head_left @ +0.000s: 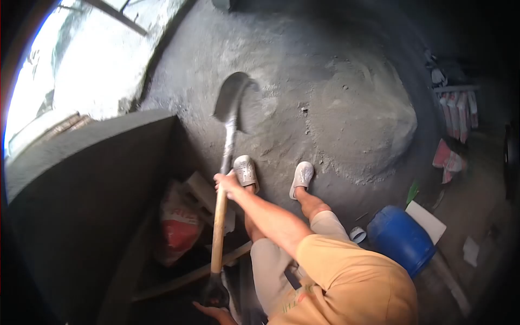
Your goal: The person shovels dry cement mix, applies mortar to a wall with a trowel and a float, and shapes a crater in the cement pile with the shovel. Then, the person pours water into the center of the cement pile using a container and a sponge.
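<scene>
A shovel (pixel 217 233) slants away from me on my left, its wooden shaft running from a dark D-shaped grip to a metal socket. Its blade (pixel 230 97), smeared by motion, is over the grey floor in front of my left foot. My right hand (pixel 228 185) reaches across my body and is closed round the shaft near the socket. Down at the bottom edge, my left hand (pixel 215 313) is at the D-shaped grip, partly cut off by the frame. Right of the blade spreads a low heap of grey powdery material (pixel 368 116).
A grey low wall (pixel 70 157) curves along my left, with a red and white sack (pixel 180 225) beside it. A blue drum (pixel 402 238) lies to my right near a white board (pixel 426 221). Torn red and white bags (pixel 448 160) lie farther right.
</scene>
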A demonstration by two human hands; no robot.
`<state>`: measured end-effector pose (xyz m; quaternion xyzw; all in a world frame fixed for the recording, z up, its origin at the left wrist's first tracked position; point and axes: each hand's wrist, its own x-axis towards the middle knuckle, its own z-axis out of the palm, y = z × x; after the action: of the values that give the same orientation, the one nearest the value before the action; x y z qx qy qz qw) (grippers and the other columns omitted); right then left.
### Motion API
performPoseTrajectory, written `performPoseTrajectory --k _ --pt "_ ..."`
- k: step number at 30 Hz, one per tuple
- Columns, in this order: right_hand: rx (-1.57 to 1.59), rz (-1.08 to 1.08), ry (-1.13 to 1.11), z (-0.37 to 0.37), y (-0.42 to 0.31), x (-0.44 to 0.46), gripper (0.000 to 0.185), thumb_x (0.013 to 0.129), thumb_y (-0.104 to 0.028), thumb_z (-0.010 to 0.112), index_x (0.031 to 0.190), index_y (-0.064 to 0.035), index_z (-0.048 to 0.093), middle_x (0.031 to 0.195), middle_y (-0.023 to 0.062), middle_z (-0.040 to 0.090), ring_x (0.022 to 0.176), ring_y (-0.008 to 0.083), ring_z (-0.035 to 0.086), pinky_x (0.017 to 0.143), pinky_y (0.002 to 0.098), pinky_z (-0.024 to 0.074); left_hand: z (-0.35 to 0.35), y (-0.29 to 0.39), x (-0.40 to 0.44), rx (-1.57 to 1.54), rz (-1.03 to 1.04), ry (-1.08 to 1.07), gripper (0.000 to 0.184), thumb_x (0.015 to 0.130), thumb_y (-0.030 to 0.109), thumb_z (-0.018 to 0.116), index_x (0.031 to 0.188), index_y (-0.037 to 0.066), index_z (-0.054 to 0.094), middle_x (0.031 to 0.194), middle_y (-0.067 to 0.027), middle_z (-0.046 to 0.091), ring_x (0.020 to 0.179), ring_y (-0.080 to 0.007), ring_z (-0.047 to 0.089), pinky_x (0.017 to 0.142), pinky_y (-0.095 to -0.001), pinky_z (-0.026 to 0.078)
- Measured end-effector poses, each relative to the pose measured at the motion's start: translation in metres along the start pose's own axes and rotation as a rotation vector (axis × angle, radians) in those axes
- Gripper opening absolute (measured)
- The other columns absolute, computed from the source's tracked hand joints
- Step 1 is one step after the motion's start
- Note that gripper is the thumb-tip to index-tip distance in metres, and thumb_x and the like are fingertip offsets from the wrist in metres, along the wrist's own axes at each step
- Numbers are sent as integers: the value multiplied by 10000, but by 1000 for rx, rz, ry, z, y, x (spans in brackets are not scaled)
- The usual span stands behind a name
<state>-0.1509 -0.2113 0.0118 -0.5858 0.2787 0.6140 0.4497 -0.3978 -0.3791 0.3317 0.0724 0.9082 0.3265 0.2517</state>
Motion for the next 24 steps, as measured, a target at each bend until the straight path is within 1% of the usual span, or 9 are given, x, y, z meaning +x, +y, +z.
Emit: performPoseTrajectory --k 2,4,5,11,15,17,19,21,24 --pt "-169 1 31 10 41 23 304 742 -79 653 949 -12 442 679 94 530 483 182 550 396 350 475 0 -48 19 26 -80 154 475 906 562 464 884 92 533 648 6 469 552 -114 395 506 -236 304" --pt "-293 8 -15 14 69 43 467 752 -69 629 1092 -24 312 751 117 509 490 179 536 402 348 470 -26 -101 50 -405 -232 -200 549 860 519 574 1194 84 590 1114 -186 624 1043 -372 582 1007 -517 388" --pt "-323 18 -17 9 74 50 447 749 -69 630 1076 -8 331 748 123 516 498 179 541 409 346 473 -23 -123 49 -409 -246 -166 549 860 519 574 1194 84 590 1114 -186 624 1043 -372 582 1007 -517 388" --pt "-318 -31 -7 -27 79 95 433 750 -66 633 1064 7 343 704 102 521 493 179 544 409 340 479 1 -186 69 -7 -50 177 527 889 565 494 885 43 567 681 -26 506 568 -128 404 491 -273 326" --pt "-77 -37 -44 -71 36 104 413 747 -78 640 1049 -40 361 655 85 510 458 172 535 373 337 470 55 -174 48 -9 114 293 540 884 562 499 797 33 565 648 -29 505 517 -137 379 467 -270 311" --pt "5 -71 -102 -91 16 116 347 747 -71 640 1005 -47 408 628 63 511 455 173 536 380 332 474 66 -165 44 15 -42 240 554 897 552 475 719 34 556 617 -35 504 483 -140 368 470 -270 314" --pt "108 -98 -144 -111 -14 114 194 771 -68 642 875 -77 478 605 38 523 464 147 550 401 325 495 69 -155 41 22 0 110 574 912 555 446 641 54 517 577 -33 483 485 -142 388 477 -275 322" --pt "190 -149 -108 -134 -45 106 194 779 -75 656 853 -76 477 607 35 519 458 154 539 401 332 485 93 -136 22 -74 -38 -196 574 919 556 436 624 66 484 547 -25 454 488 -143 401 480 -277 321" --pt "290 -75 -1 -189 -68 114 199 800 -99 666 806 -82 468 596 25 497 475 167 529 438 355 479 113 -125 20 56 151 -339 541 941 530 415 633 88 466 535 -6 420 495 -128 391 484 -267 314"
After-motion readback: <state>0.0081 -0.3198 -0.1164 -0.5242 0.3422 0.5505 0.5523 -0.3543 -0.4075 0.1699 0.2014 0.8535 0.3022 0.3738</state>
